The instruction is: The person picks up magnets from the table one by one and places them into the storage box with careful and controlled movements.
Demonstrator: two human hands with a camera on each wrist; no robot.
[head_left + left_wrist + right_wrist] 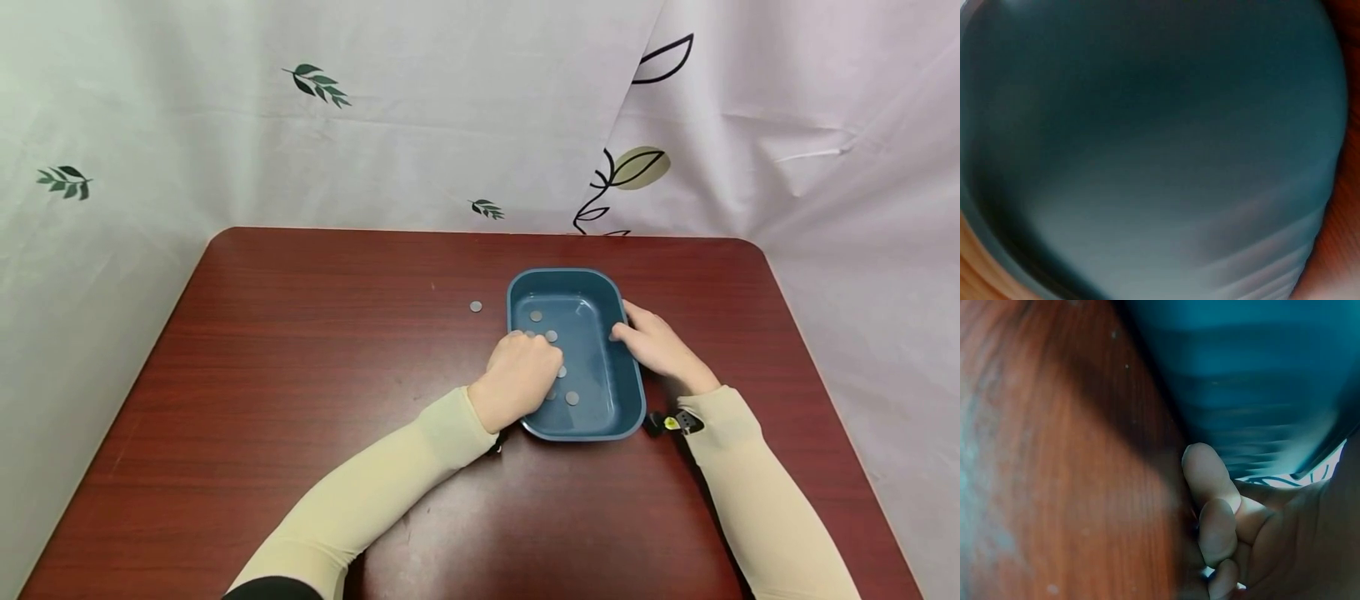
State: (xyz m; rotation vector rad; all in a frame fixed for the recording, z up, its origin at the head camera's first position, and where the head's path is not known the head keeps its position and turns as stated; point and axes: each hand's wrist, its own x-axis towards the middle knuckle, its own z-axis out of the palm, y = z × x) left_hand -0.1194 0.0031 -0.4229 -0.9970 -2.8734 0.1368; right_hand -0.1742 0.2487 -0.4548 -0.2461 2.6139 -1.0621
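Note:
A blue rectangular tray point(600, 375) stands on the table, with several small round silver-grey discs like coins point(572, 398) on its floor. My right hand point(660, 346) grips the tray's right wall. Its thumb is over the rim on the inside, and its curled fingers point(1205, 475) lie along the outer side. Across the left rim reaches my left hand point(521, 377), back up and knuckles bent, over the discs. Its fingertips are hidden, so whether it pinches a disc cannot be seen. The left wrist view is filled by the blurred tray wall point(1147, 156).
A single loose disc point(476, 307) lies on the reddish-brown wooden table point(300, 358), left of the tray. White cloth with leaf prints point(412, 108) hangs behind the table's far edge and at both sides. A small dark wrist device point(675, 422) shows at the right sleeve.

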